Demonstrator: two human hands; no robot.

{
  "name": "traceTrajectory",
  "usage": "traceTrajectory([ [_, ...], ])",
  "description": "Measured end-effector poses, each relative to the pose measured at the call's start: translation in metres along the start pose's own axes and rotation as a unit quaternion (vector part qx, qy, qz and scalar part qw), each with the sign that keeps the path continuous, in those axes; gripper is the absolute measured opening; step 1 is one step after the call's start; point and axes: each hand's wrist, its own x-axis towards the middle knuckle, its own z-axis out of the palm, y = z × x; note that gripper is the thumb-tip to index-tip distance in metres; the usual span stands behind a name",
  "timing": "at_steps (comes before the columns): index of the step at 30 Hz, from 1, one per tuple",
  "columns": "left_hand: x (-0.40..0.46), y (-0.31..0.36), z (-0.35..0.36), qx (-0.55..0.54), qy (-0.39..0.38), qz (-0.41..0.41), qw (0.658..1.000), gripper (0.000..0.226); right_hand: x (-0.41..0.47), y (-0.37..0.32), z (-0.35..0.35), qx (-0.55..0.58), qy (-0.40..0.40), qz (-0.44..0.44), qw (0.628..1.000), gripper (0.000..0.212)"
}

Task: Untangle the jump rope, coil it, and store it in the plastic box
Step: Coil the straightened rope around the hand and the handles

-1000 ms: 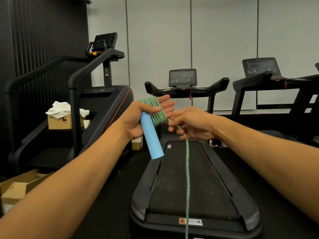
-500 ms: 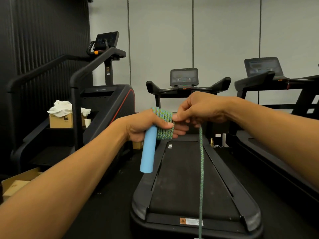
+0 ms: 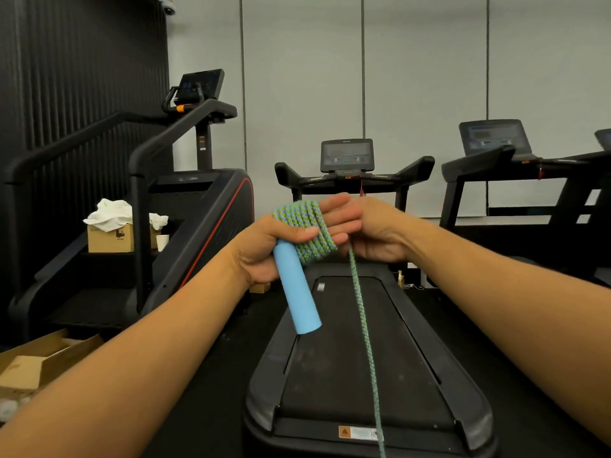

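Left hand (image 3: pixel 264 246) clamped blue handle (image 3: pixel 299 292), braided rope (image 3: pixel 307 231) coiled around its fingers (image 3: pixel 337 219). Right hand (image 3: pixel 377 231) pinched the hanging tail. Rope looked soft, light; best gripped near coil.

I see the jump rope (image 3: pixel 362 322) as a braided cord, green and blue, rough and matt, and its handle (image 3: pixel 299 290) as a smooth pale-blue sleeve with a soft matt look, foam or plastic, I cannot tell which. The treadmill (image 3: pixel 367 345) ahead of me has a dull black belt inside a slightly glossy black plastic frame. On the left I make out a plain brown cardboard box (image 3: pixel 110 238) with crumpled white cloth (image 3: pixel 109 214) on top.
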Motion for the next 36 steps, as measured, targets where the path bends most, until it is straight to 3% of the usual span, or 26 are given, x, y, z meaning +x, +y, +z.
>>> traceTrajectory([
  [4,0.001,0.008,-0.005,-0.026,0.049,0.042,0.998,0.075,0.002,0.019,-0.002,-0.044,0.021,0.028,0.998,0.020],
  [9,0.001,0.011,-0.007,0.017,0.158,0.022,0.987,0.061,-0.004,0.021,-0.004,-0.078,0.024,0.055,0.995,0.013],
  [16,0.007,0.007,-0.007,0.059,0.235,0.035,0.970,0.059,-0.012,0.018,-0.005,-0.118,-0.041,0.117,0.985,0.027],
  [22,0.006,0.002,0.000,0.116,0.258,-0.012,0.959,0.057,-0.021,0.009,-0.009,-0.180,-0.067,0.149,0.970,0.028],
  [26,0.008,0.006,-0.003,0.076,0.298,-0.002,0.951,0.048,-0.026,0.001,0.002,-0.225,-0.102,0.161,0.955,0.027],
  [30,0.001,0.004,0.001,0.117,0.253,-0.077,0.957,0.057,-0.027,-0.019,0.001,-0.255,-0.063,0.104,0.959,0.018],
  [32,-0.004,0.003,0.005,0.132,0.210,-0.105,0.963,0.051,-0.029,-0.032,-0.002,-0.285,-0.035,0.078,0.955,0.012],
  [36,-0.008,0.007,0.010,0.129,0.141,-0.116,0.975,0.048,-0.028,-0.044,-0.003,-0.355,0.005,0.030,0.934,0.014],
])
